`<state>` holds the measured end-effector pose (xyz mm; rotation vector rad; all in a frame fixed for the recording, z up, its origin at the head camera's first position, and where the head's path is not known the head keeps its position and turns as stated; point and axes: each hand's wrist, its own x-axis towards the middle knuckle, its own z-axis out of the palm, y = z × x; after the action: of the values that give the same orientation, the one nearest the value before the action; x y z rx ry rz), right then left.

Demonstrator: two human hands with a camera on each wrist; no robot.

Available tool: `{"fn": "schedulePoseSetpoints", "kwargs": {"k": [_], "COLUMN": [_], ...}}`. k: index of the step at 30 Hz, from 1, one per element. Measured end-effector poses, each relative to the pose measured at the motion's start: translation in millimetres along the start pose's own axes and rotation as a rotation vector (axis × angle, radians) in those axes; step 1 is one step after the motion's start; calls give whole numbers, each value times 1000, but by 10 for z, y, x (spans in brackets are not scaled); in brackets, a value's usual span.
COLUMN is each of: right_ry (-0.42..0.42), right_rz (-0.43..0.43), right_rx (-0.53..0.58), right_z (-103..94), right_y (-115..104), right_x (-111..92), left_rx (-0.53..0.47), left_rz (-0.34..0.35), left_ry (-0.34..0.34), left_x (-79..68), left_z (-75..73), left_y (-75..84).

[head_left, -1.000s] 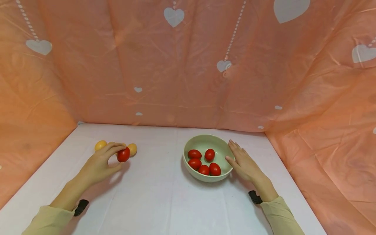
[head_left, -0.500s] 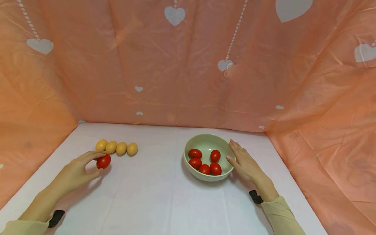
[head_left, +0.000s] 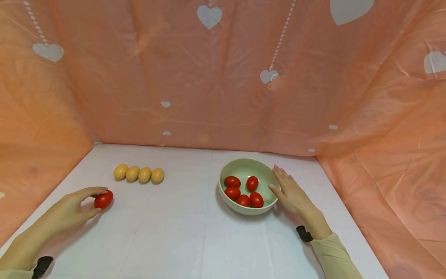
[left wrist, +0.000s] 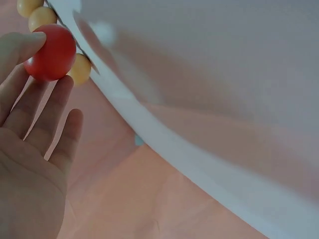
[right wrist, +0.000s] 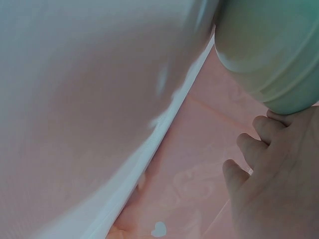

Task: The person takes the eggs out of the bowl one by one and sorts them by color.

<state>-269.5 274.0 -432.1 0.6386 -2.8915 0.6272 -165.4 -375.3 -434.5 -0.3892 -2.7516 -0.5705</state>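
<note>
In the head view my left hand pinches a smooth red egg between thumb and fingertips at the left of the table. The left wrist view shows the same red egg at the fingertips, with the little finger extended. Behind it is a row of several yellow eggs. My right hand rests with straight fingers against the right side of a pale green bowl, thumb at the rim. Several red eggs lie inside the bowl. The right wrist view shows fingers by the bowl's outer wall.
A white cloth covers the table. An orange curtain with pale hearts closes off the back and both sides. Black straps sit on both wrists.
My left hand has carried the red egg left and toward me, away from the yellow row, which now shows fully. One red egg in the bowl has shifted slightly. The right hand stays put.
</note>
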Motion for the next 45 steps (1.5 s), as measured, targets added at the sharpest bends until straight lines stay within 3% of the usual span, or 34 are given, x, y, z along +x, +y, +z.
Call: {"fn": "schedulePoseSetpoints", "kwargs": {"k": [9,14,21,33,45], "right_ry": [3,1,-2,-2,-6], "right_rz": [-4,-1,3,0,4], "right_rx": [1,-1,5,4,4], "right_z": [-2,-2,-4,6,-6], "right_y": [10,19,14,25,24], "right_x": [-4,-9,-21,-23,-1], "left_rx": [-10,-5,-3,-45,-4], "left_rz": [37,22,79,93,38], "left_ry": [-1,0,37,59,65], "left_x": [-41,-48,-44,-57,-45], "left_z": [39,57,68,85,73], "left_y": [-105,-91,-104,-92,7]}}
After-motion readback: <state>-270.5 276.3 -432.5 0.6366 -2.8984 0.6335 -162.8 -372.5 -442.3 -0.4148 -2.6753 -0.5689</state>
